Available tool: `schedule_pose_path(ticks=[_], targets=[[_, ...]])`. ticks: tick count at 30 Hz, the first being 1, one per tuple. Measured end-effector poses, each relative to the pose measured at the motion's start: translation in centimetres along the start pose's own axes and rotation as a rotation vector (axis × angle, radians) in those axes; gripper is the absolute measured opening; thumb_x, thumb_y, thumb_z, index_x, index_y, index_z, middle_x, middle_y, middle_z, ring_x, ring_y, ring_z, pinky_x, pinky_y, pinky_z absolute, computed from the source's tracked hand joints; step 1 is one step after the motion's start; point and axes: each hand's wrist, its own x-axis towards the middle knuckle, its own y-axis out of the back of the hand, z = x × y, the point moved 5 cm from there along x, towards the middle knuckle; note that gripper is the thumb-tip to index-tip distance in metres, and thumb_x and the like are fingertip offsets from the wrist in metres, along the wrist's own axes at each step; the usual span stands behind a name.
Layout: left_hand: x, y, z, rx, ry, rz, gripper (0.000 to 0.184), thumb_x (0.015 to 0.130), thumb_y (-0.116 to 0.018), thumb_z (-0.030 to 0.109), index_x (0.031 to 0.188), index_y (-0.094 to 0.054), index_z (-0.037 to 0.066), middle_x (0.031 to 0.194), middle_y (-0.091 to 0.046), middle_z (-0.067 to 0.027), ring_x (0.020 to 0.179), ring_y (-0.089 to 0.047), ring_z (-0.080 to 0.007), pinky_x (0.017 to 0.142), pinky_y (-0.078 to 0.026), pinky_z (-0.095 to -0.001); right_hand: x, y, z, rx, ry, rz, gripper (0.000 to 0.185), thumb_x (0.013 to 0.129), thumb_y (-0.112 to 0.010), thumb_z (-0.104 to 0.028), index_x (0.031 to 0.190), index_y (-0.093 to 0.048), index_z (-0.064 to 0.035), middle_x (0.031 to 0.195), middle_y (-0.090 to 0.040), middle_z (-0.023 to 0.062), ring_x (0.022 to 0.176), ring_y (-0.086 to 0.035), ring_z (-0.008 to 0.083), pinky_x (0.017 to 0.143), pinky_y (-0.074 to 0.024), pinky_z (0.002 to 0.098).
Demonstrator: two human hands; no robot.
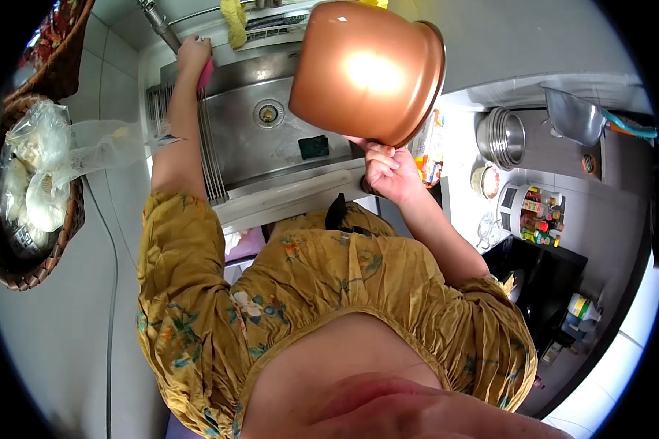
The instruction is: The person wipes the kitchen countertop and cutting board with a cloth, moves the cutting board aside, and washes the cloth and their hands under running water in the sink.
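Observation:
My right hand [392, 172] grips the rim of a copper-coloured inner pot [344, 80], which is tilted over the right side of the sink with its rounded outside facing me. The inside of the pot is hidden. At the far left corner of the sink, my left hand [195, 55] is curled beside the metal tap [159, 23]. A pink sponge or cloth [206, 73] shows against its palm side; its exact kind cannot be made out. Below both hands lies the steel sink basin [241, 146], with a dark green scouring pad [314, 146] on its floor.
A wire rack [207, 146] spans the sink's left side. Yellow gloves or cloth [234, 23] hang behind it. Woven baskets [66, 241] with plastic-bagged food hang at left. On the right are stacked steel bowls [501, 137], a bottle rack [538, 212] and a colourful packet [430, 150].

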Motion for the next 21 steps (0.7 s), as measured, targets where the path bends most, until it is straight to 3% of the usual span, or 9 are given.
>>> schedule_pose_path(ticks=[3, 5, 7, 9, 11, 15, 19, 21], targets=[[-3.5, 2.4, 1.0, -0.269, 0.023, -0.188, 0.053, 0.078, -0.067, 0.044, 0.114, -0.066, 0.005, 0.100, -0.068, -0.0202, 0.095, -0.066, -0.0337, 0.084, -0.050, -0.0411, 0.2, 0.4, -0.9, -0.139, 0.006, 0.138, 0.031, 0.098, -0.036, -0.010, 0.106, -0.050, 0.0165, 0.056, -0.036, -0.0026, 0.040, -0.031, 0.0050, 0.035, -0.0239, 0.0203], [-4.9, 2.6, -1.1, -0.246, -0.096, 0.003, 0.053, 0.077, -0.073, 0.040, 0.114, -0.066, 0.003, 0.088, -0.070, -0.0152, 0.078, -0.068, -0.0260, 0.074, -0.052, -0.0352, 0.0, -0.5, -1.4, -0.290, 0.018, 0.303, 0.026, 0.098, -0.038, -0.010, 0.089, -0.052, 0.0095, 0.056, -0.035, -0.0033, 0.040, -0.030, 0.0045, 0.035, -0.0239, 0.0196], [-7.1, 3.3, -2.2, -0.476, -0.226, 0.081, 0.044, 0.081, -0.074, 0.028, 0.115, -0.064, 0.000, 0.076, -0.067, -0.0056, 0.066, -0.061, -0.0142, 0.063, -0.049, -0.0282, 0.6, 0.3, -1.6, -0.335, 0.084, 0.400, 0.024, 0.097, -0.041, -0.011, 0.080, -0.048, 0.0046, 0.056, -0.034, -0.0029, 0.041, -0.030, 0.0051, 0.036, -0.0239, 0.0192], [-11.0, 6.0, -0.2, -0.765, 0.042, -0.140, 0.036, 0.085, -0.071, 0.015, 0.116, -0.063, -0.001, 0.073, -0.061, 0.0019, 0.063, -0.051, -0.0046, 0.057, -0.042, -0.0203, 0.9, 1.3, -1.4, -0.346, 0.051, 0.428, 0.026, 0.097, -0.043, -0.013, 0.075, -0.045, 0.0009, 0.057, -0.034, -0.0022, 0.042, -0.030, 0.0057, 0.037, -0.0239, 0.0189], [-12.7, 6.7, -0.8, -0.740, 0.010, -0.124, 0.034, 0.089, -0.067, 0.014, 0.118, -0.061, -0.003, 0.078, -0.060, 0.0033, 0.065, -0.051, -0.0039, 0.060, -0.041, -0.0174, -0.3, 0.5, -1.4, -0.399, 0.065, 0.393, 0.024, 0.096, -0.048, -0.012, 0.076, -0.046, 0.0010, 0.057, -0.034, -0.0023, 0.042, -0.030, 0.0056, 0.037, -0.0239, 0.0191], [-15.1, 6.4, -1.7, -0.837, 0.069, -0.183, 0.031, 0.088, -0.069, 0.013, 0.115, -0.063, -0.001, 0.072, -0.057, 0.0055, 0.062, -0.047, -0.0022, 0.057, -0.038, -0.0164, -2.6, -0.1, -3.0, -0.395, 0.034, 0.114, 0.023, 0.095, -0.049, -0.012, 0.075, -0.044, -0.0008, 0.058, -0.036, -0.0004, 0.041, -0.031, 0.0071, 0.036, -0.0241, 0.0194], [-20.5, 9.3, 5.4, -0.882, 0.091, -0.195, 0.026, 0.088, -0.068, 0.011, 0.110, -0.064, -0.002, 0.072, -0.054, 0.0054, 0.063, -0.047, -0.0022, 0.057, -0.037, -0.0170, -5.2, -0.3, -3.4, -0.305, -0.013, -0.308, 0.026, 0.094, -0.048, -0.020, 0.074, -0.043, -0.0041, 0.057, -0.039, 0.0033, 0.041, -0.031, 0.0091, 0.037, -0.0258, 0.0213], [-21.7, 9.8, 7.1, -0.846, 0.068, -0.225, 0.023, 0.088, -0.067, 0.010, 0.108, -0.065, -0.002, 0.072, -0.054, 0.0053, 0.063, -0.047, -0.0022, 0.056, -0.037, -0.0173, -5.7, 0.7, -2.2, -0.066, -0.167, -0.357, 0.027, 0.091, -0.049, -0.023, 0.067, -0.045, -0.0108, 0.054, -0.039, 0.0026, 0.042, -0.033, 0.0099, 0.038, -0.0247, 0.0226]])
